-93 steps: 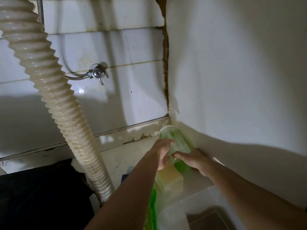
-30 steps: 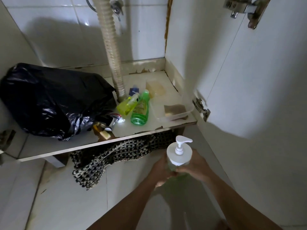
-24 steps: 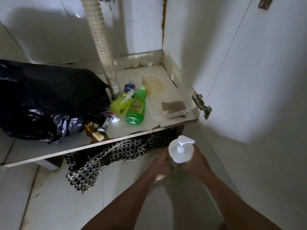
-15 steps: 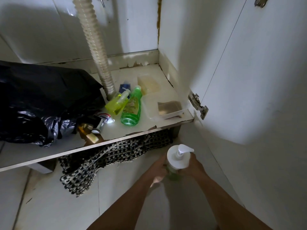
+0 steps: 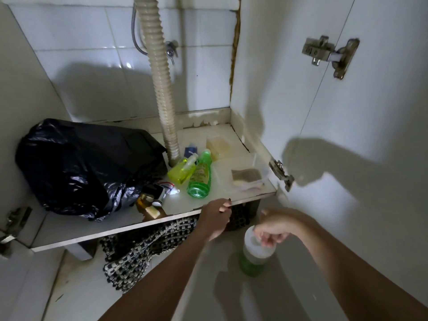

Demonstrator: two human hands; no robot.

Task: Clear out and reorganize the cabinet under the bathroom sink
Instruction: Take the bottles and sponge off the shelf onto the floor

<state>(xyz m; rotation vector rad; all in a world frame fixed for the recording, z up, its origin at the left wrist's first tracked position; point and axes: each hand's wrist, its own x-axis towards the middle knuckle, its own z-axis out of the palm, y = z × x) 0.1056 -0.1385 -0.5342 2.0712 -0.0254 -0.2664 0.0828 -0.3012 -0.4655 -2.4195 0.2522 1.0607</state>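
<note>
**Soap bottle set on the floor outside a cluttered sink cabinet**

A person's right hand [image 5: 274,230] hovers over a pump bottle [image 5: 253,254] of green liquid standing upright on the tiled floor [image 5: 76,295], just in front of the open cabinet and near its right-hand door [image 5: 370,126]. The fingers are curled at the bottle's white top; motion blur makes it impossible to say whether they pinch the pump or merely touch it. The left hand [image 5: 216,216] is raised at the front edge of the cabinet shelf [image 5: 69,230], its fingers loosely curled with nothing held.

On the shelf, a bulging black bag [image 5: 83,167] fills the left side. A ribbed drain hose [image 5: 159,77] runs down the tiled back wall and meets the shelf just beside the bag. In front of the hose lie a yellow spray bottle [image 5: 181,171] and a green bottle [image 5: 200,176], side by side and touching, with a small blue item [image 5: 191,150] behind them. A toothpaste tube [image 5: 168,187] and a few small items, too dim to name, sit at the bag's front edge. To the right, a clear tray [image 5: 246,179] holds something brownish, and a pale yellow block [image 5: 217,144] lies behind it near the back corner.

A black-and-white woven mat [image 5: 139,251] is bunched on the floor, partly under the shelf. Metal hinges [image 5: 330,54] show on the door.
</note>
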